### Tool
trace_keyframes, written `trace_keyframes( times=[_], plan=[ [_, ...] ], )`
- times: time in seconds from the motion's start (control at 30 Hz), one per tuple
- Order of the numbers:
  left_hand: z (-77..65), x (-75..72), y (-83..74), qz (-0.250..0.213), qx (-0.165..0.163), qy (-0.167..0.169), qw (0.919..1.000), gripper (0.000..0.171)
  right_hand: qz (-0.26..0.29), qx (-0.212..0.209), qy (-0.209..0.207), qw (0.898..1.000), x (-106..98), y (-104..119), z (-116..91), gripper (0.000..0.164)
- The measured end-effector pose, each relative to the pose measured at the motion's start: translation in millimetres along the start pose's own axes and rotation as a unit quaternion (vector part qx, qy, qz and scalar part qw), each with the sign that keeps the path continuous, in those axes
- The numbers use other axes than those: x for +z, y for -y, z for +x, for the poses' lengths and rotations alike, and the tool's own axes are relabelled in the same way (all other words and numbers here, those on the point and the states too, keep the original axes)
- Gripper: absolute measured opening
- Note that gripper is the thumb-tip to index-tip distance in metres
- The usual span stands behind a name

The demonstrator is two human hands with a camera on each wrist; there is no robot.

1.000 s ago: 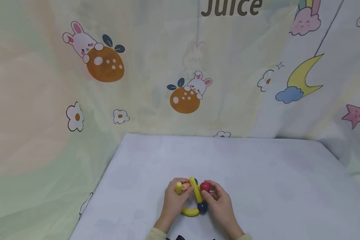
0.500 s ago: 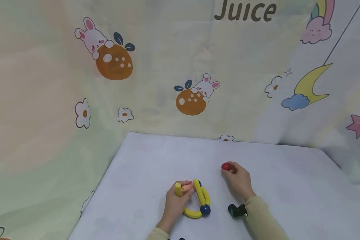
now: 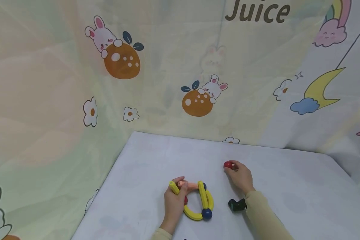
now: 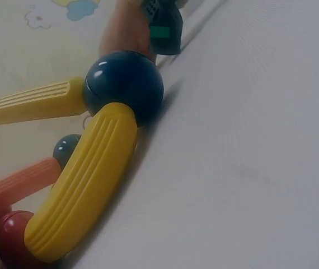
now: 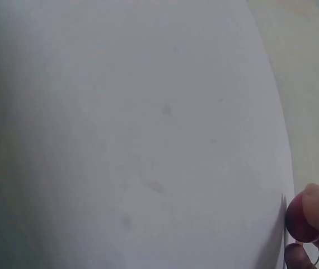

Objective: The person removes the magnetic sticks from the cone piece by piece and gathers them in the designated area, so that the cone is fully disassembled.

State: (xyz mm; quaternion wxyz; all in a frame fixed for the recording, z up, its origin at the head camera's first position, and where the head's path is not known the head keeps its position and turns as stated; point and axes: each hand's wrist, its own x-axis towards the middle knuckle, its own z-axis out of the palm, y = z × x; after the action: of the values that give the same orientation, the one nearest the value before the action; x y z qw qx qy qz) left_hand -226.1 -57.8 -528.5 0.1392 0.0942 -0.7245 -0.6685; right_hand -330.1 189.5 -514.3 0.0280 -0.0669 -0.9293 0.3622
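My head feed comes through evenly but mutedly lit, the white tabletop reading greyish lavender and the printed backdrop looking slightly soft. A faint, soft-edged shadow lies left of the right hand. On my left-wrist feed the picture is dim; small glints on the upper left of the dark blue ball suggest light from that side, and shadow runs along the right of the curved yellow rod. My right-wrist feed is hazy, with a dark greenish blur down its left side, the table edge bowed at right, and the red ball dark at lower right.
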Motion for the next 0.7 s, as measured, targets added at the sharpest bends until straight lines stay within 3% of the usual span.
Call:
trace_keyframes(
  times=[0.27, 0.4, 0.57, 0.7],
  plan=[
    [0.4, -1.1, -1.4, -0.001, -0.012, -0.023, 0.9997, 0.026, 0.004, 0.013, 0.011, 1.0, -4.0, -4.3, -1.0, 0.059],
    [-0.2, 0.3, -1.6, 0.005, -0.015, -0.034, 0.9993, 0.024, 0.01, 0.011, -0.001, 1.0, -9.5, -5.5, -13.2, 0.059],
    [-1.0, 0.5, -1.8, 0.01, -0.015, -0.057, 0.9982, 0.023, 0.031, -0.017, -0.054, 0.998, -5.5, 19.6, -56.3, 0.044],
    [0.5, -1.0, -4.3, 0.006, 0.001, -0.065, 0.9979, 0.028, 0.069, -0.065, 0.001, 0.995, 12.5, 61.0, -95.7, 0.041]
  ],
)
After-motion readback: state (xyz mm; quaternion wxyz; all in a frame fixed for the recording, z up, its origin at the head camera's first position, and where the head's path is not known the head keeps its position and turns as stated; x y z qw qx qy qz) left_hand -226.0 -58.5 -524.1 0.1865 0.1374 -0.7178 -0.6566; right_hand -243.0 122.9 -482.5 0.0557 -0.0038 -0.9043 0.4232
